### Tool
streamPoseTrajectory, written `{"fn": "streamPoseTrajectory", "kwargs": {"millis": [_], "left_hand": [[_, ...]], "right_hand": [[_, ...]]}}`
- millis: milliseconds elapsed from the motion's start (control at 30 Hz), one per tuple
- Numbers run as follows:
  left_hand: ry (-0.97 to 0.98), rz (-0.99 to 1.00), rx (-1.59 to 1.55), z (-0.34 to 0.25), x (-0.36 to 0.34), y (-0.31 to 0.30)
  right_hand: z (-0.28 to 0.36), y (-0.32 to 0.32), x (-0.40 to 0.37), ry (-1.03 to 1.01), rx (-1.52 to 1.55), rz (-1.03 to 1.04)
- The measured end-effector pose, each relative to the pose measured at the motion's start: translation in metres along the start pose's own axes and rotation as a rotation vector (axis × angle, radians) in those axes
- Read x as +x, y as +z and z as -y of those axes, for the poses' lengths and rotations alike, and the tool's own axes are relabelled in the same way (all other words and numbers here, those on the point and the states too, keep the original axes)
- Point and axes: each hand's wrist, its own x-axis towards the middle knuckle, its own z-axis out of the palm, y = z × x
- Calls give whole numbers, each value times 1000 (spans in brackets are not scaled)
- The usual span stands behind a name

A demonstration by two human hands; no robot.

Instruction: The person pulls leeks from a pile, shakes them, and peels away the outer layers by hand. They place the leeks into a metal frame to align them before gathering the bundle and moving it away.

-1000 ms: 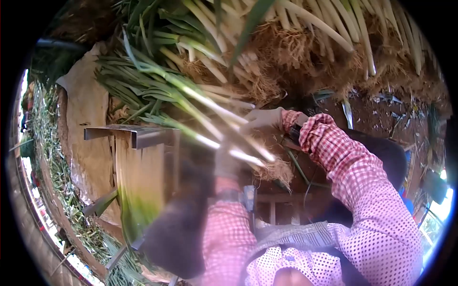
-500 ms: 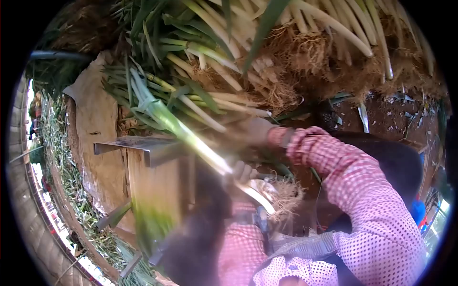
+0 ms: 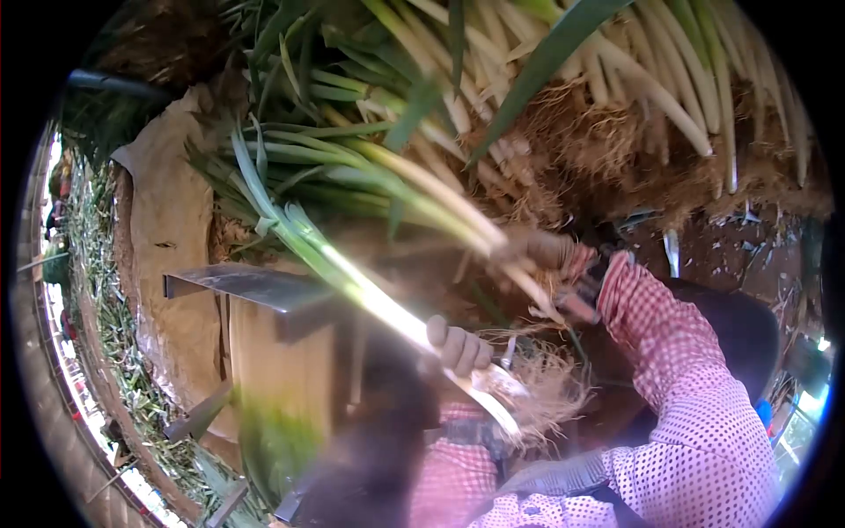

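Observation:
My left hand (image 3: 458,349) is closed around the white stems of some green onions (image 3: 378,299), whose roots hang at lower right and whose green tops point up to the left. Above and to the right, my right hand (image 3: 532,253) is wrapped round another onion stalk (image 3: 440,189); this hand is partly blurred. A tool-like object, too unclear to name, shows by the right wrist. The two sets of stalks lie roughly side by side, apart at the hands.
A large pile of onions with brown roots (image 3: 598,132) fills the top. A metal plate (image 3: 255,286) sits on a wooden block (image 3: 277,352) at left. Cut leaves (image 3: 145,370) litter the far left. A dark blurred shape stands below the block.
My right hand has moved right and now has a stalk in it, pulled from the pile's edge. My left hand has shifted slightly right and down with its onions.

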Motion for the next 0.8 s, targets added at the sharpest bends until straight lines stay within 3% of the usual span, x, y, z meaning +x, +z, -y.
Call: {"fn": "streamPoseTrajectory", "kwargs": {"millis": [67, 100, 133, 167, 200, 233, 267, 300, 333, 400, 433, 500, 533, 600, 700, 733, 767, 800], "left_hand": [[-41, -353, 174, -5, -29, -11], [-48, -473, 216, 0, -27, -1], [-59, -594, 257, 6, -26, 9], [-74, -714, 293, 11, -24, 19], [-73, -690, 323, 16, -17, 32], [-138, -556, 183, 18, -12, 42], [-221, -426, 49, 20, -7, 52], [-314, -306, -67, 22, -3, 62], [-351, -401, -72, 33, -5, 71], [-475, -580, -97, 50, -19, 79], [-467, -521, 234, 55, -30, 56], [-466, -450, 961, 68, -45, 24], [-521, -631, 309, 69, -53, 16], [-638, -387, 1226, 62, -77, -21], [-501, -690, 706, 75, -90, -41], [-646, -1016, 317, 75, -87, -34], [-674, -975, 407, 77, -93, -63], [-682, -1076, 427, 88, -83, -37]], "right_hand": [[-26, 23, -36, 52, -272, -323], [-21, 40, -42, 174, -452, -377], [-16, 60, -47, 154, -183, -290], [-3, 73, -53, 209, -262, -258], [14, 86, -62, 261, -340, -226], [32, 103, -78, 166, -464, -267], [41, 111, -96, 202, -373, -223], [35, 113, -112, 115, -363, -201], [25, 112, -130, 36, -357, -182], [-18, 80, -143, 39, -669, -172], [-20, 85, -149, 100, -983, -159], [-33, 88, -162, 67, -854, -203], [-44, 89, -166, 56, -779, -215], [-78, 66, -170, 34, -846, -36], [-93, 84, -176, 262, -525, -40], [-98, 78, -173, 348, -464, 15], [-119, 63, -167, 332, -249, 22], [-112, 69, -172, 329, -120, -10]]}}
